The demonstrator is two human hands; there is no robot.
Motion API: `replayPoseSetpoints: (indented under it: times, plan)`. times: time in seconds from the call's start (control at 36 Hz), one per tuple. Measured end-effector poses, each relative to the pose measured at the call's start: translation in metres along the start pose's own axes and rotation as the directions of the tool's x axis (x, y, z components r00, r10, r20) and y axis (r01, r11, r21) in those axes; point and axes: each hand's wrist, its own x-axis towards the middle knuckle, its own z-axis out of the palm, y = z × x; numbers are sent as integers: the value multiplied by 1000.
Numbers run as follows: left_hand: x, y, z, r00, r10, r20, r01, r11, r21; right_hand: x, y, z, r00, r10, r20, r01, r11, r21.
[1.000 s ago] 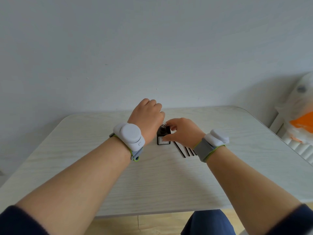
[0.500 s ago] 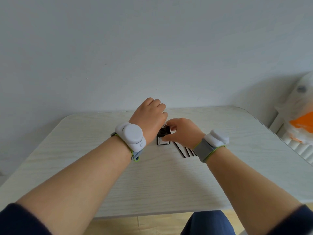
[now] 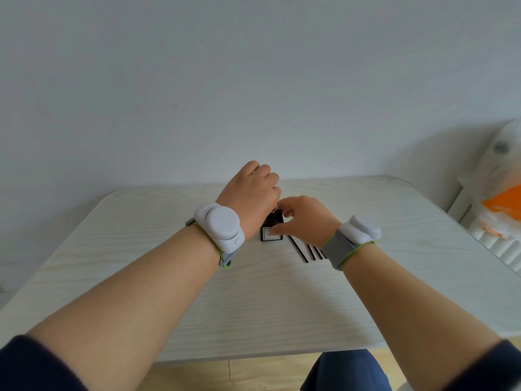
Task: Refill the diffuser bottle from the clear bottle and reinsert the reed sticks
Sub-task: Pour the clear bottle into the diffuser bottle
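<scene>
Right hand fingers grip diffuser bottle sides; left hand fingers curled just above (grasp hidden)

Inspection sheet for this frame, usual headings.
Surface: pale wood-grain table, rounded corners.
Job's things: dark diffuser bottle upright; reed sticks flat on the table beside it; clear bottle mostly hidden.
Clutter: nothing seen.
Grippers: left hand curled, apparently round the clear bottle, above the diffuser bottle; right hand grips the diffuser bottle; white wrist units on both.
Cables: nothing seen.
Surroundings: white wall; radiator and white-and-orange bag at right.
</scene>
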Motion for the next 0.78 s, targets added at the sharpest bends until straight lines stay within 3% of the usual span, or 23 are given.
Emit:
replayPoseSetpoints:
  times: [0.78]
  plan:
    - [3,4,0,1000,13,25,-14,998,61,0,-2,-1,1000,1,7,-1,1000,-14]
